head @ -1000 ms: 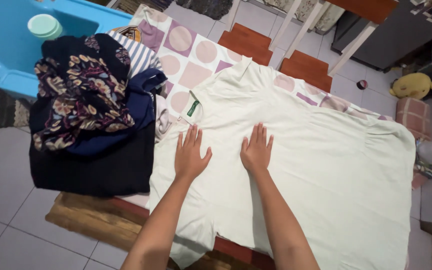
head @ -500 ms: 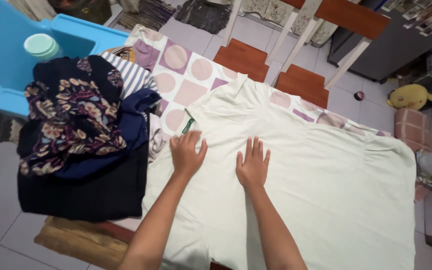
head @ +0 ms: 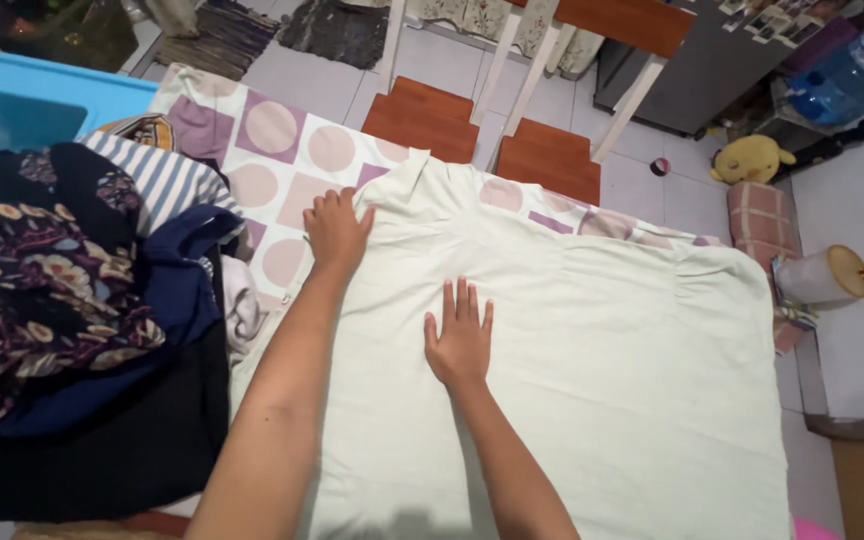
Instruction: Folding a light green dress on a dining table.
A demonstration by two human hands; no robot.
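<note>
A pale green collared shirt (head: 592,350) lies spread flat over a table covered by a cloth with pink circles and purple shapes (head: 272,140). My left hand (head: 337,232) rests on the shirt's collar edge at its upper left, fingers curled over the fabric. My right hand (head: 460,338) lies flat, palm down with fingers apart, on the middle of the shirt. Both forearms reach in from the bottom of the view.
A heap of dark clothes (head: 62,330), one with a floral print and one striped piece (head: 167,180), sits at the table's left. A blue plastic chair (head: 42,95) stands behind it. Two wooden chairs (head: 482,130) are across the table. A yellow soft toy (head: 752,160) lies on the tiled floor.
My left hand slid up from the shirt's chest to the collar edge. My right hand stayed flat on the shirt. The camera shifted left and forward.
</note>
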